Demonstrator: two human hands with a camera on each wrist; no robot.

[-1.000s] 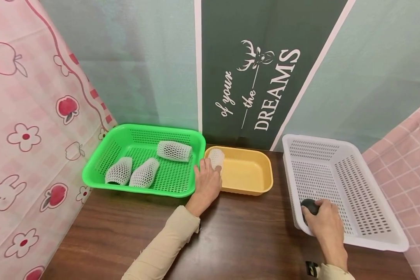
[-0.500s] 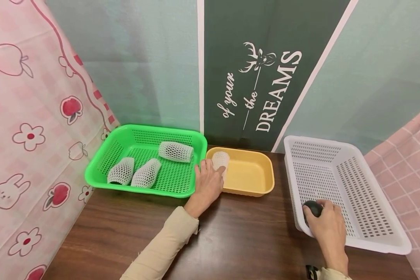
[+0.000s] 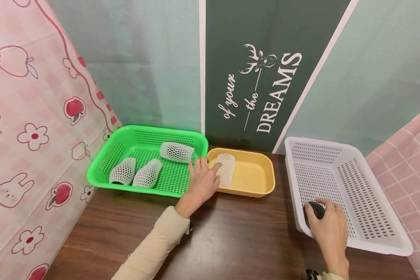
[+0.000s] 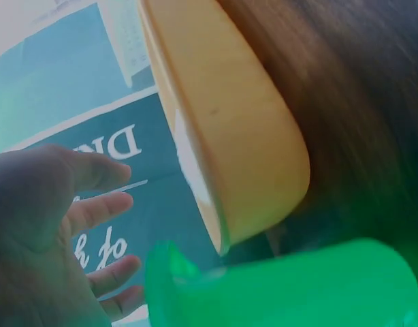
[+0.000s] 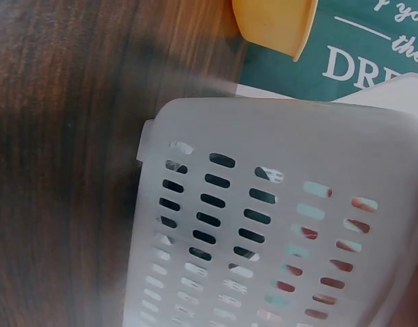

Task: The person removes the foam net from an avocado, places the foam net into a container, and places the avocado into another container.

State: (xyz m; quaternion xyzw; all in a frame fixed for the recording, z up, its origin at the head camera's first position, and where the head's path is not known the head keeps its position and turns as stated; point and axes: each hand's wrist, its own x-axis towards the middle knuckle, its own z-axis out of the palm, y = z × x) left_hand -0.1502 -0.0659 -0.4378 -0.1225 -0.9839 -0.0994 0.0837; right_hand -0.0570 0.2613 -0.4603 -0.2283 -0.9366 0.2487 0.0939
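My left hand hovers over the rims between the green basket and the yellow tray. Its fingers are spread, and the left wrist view shows nothing held in that hand. A white foam net sleeve lies along the left side of the tray, close to the thumb and index finger. Inside the near left part of the white basket, my right hand grips a dark oval fruit, perhaps an avocado. The right wrist view shows only the basket's slotted wall; hand and fruit are hidden there.
Several net-wrapped pieces lie in the green basket: one sleeve at the back right and two in front, the left sleeve showing something dark inside. Everything stands on a brown wooden table, with printed cloths behind and on both sides.
My left hand has let go of the foam net sleeve and drawn back left; the sleeve now lies in the tray. My right hand keeps hold of the dark fruit, almost unmoved.
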